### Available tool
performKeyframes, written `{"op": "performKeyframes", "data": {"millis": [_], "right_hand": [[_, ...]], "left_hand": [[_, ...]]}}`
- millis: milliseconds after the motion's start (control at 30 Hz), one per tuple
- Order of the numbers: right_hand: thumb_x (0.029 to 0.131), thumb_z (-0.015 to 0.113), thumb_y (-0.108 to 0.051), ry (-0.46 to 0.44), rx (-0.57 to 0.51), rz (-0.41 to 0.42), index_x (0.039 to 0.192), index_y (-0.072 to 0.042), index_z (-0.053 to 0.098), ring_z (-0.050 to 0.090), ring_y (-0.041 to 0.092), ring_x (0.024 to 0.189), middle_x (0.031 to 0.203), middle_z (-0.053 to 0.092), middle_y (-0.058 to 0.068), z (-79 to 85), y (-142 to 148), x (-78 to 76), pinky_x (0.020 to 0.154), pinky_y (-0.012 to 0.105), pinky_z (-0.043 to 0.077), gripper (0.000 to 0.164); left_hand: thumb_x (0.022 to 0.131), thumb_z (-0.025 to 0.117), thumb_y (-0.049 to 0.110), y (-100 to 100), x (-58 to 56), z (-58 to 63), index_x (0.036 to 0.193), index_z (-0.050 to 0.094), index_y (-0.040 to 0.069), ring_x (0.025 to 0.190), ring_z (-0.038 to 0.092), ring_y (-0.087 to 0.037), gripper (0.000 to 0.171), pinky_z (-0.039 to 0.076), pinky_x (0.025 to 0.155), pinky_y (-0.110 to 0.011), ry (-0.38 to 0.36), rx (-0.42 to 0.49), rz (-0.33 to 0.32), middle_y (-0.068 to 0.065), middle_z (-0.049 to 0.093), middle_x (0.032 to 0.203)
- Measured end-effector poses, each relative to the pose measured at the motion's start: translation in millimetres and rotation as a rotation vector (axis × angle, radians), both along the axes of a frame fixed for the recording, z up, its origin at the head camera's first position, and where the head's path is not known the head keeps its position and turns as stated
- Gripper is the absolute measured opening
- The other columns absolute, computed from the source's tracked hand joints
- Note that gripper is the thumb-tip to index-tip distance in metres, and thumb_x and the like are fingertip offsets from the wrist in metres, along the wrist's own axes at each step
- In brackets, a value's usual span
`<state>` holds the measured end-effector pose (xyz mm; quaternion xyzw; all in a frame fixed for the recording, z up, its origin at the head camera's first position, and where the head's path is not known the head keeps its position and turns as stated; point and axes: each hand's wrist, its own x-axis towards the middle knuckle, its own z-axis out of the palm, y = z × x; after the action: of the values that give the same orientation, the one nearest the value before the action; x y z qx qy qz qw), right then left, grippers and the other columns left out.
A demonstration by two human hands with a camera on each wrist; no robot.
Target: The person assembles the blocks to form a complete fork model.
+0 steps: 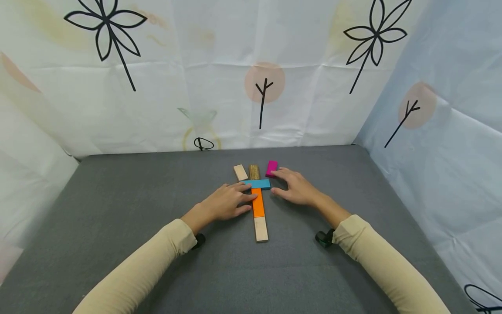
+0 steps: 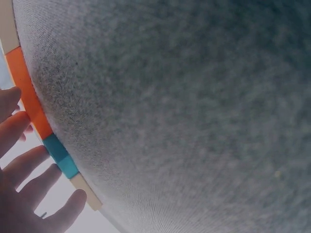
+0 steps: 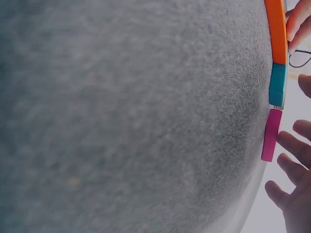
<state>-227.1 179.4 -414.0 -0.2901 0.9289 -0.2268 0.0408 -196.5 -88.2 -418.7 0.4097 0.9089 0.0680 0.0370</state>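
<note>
Flat blocks lie end to end on the table: a pale wooden block (image 1: 261,230) nearest me, an orange block (image 1: 258,208), a blue block (image 1: 262,184) set crosswise, and a dark brown grained block (image 1: 254,172) beyond it. Another pale block (image 1: 240,172) slants off at the far left. My left hand (image 1: 224,202) has its fingers spread, with fingertips at the blue and orange blocks. At the far right lies a magenta block (image 1: 272,167), slightly apart from the blue one. My right hand (image 1: 295,187) reaches its extended fingertips to the magenta block's near edge, thumb held apart.
The blocks lie on a grey cloth-covered table (image 1: 157,183). White patterned fabric (image 1: 219,96) hangs behind it, and more fabric (image 1: 443,144) stands along the right side. A dark wrist device (image 1: 324,238) shows at the right cuff.
</note>
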Motion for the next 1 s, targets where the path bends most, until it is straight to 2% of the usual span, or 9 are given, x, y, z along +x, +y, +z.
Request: {"op": "performKeyframes", "data": {"millis": [167,300,433,567,700,1000], "right_hand": [[0.098,0.063,-0.030,0.046,-0.036,-0.023,0.147,0.004,0.045,0.034,0.045,0.141,0.150,0.040,0.028,-2.4,-1.5,-8.3,0.111,0.064,0.026,0.061],[0.096,0.060,-0.050,0.041,-0.023,-0.042,0.149,0.001,0.043,0.027,0.043,0.145,0.154,0.037,0.024,-4.1,-2.8,-16.2,0.110,0.068,0.022,0.076],[0.088,0.062,-0.065,-0.035,0.033,-0.051,0.153,-0.002,0.037,0.019,0.040,0.149,0.159,0.030,0.020,-6.4,-3.9,-23.1,0.111,0.069,0.016,0.094],[0.089,0.066,-0.055,-0.080,0.086,-0.062,0.155,-0.003,0.033,0.014,0.040,0.150,0.162,0.024,0.017,-8.6,-3.8,-25.2,0.114,0.068,0.012,0.090],[0.093,0.065,-0.046,-0.067,0.085,-0.059,0.155,-0.005,0.035,0.015,0.041,0.150,0.162,0.026,0.016,-10.4,-3.3,-24.4,0.114,0.067,0.014,0.080],[0.098,0.062,-0.041,-0.050,0.078,-0.053,0.153,-0.004,0.037,0.019,0.042,0.149,0.160,0.029,0.017,-9.1,-6.2,-19.3,0.113,0.067,0.017,0.071]], "left_hand": [[0.102,0.057,0.037,0.4,-0.3,0.5,0.141,0.060,0.019,0.139,0.044,-0.032,0.043,0.044,0.100,-0.059,0.004,0.002,-0.003,-0.015,0.047,0.150],[0.102,0.057,0.037,0.5,-0.6,0.2,0.141,0.060,0.019,0.139,0.044,-0.031,0.043,0.044,0.100,-0.059,0.009,-0.005,0.000,-0.015,0.047,0.151],[0.102,0.057,0.037,0.8,-0.3,0.3,0.142,0.058,0.020,0.140,0.042,-0.030,0.043,0.042,0.101,-0.060,-0.010,-0.012,0.011,-0.013,0.045,0.152],[0.102,0.057,0.037,1.1,-0.3,0.1,0.142,0.058,0.020,0.140,0.042,-0.030,0.043,0.042,0.101,-0.060,-0.016,-0.012,0.009,-0.013,0.045,0.152],[0.102,0.057,0.037,1.0,-0.8,-1.0,0.142,0.058,0.020,0.140,0.042,-0.030,0.043,0.042,0.101,-0.061,-0.008,-0.013,0.008,-0.013,0.045,0.152],[0.102,0.057,0.036,1.4,-0.7,-0.3,0.142,0.058,0.020,0.140,0.043,-0.031,0.043,0.044,0.101,-0.058,-0.004,-0.013,0.004,-0.014,0.045,0.152]]}}
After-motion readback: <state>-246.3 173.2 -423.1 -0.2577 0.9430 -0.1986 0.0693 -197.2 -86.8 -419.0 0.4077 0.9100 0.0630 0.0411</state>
